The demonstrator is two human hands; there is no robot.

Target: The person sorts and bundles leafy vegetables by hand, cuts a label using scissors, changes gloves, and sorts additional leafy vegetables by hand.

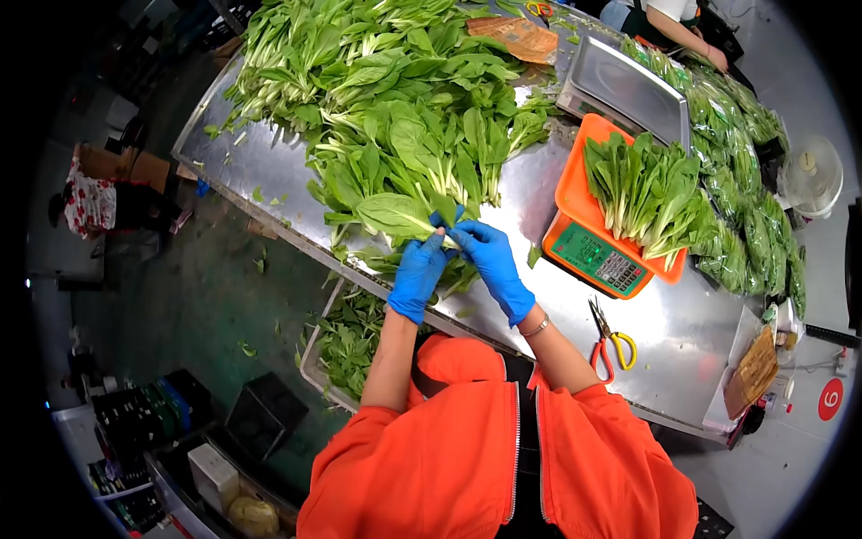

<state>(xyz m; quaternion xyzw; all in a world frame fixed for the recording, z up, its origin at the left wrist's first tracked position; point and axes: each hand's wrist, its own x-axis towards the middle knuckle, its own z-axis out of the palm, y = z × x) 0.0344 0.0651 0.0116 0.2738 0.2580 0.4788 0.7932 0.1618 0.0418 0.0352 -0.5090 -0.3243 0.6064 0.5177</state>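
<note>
In blue gloves, my left hand (420,277) and my right hand (494,266) meet at the near edge of the metal table. Both are closed on the pale stem end of a leafy green (395,215), whose broad leaf points left. A large pile of the same leafy greens (377,81) lies just beyond my hands. To the right, an orange digital scale (588,249) carries a bunch of greens (642,184) in its tray. Scissors (611,341) with one red and one yellow handle lie right of my right forearm.
Below the table edge stands a bin of loose leaves (350,346). A second scale (628,85) sits at the back right, beside many bagged greens (741,193). Another person's arm (687,36) shows at top right; a person (112,205) is far left.
</note>
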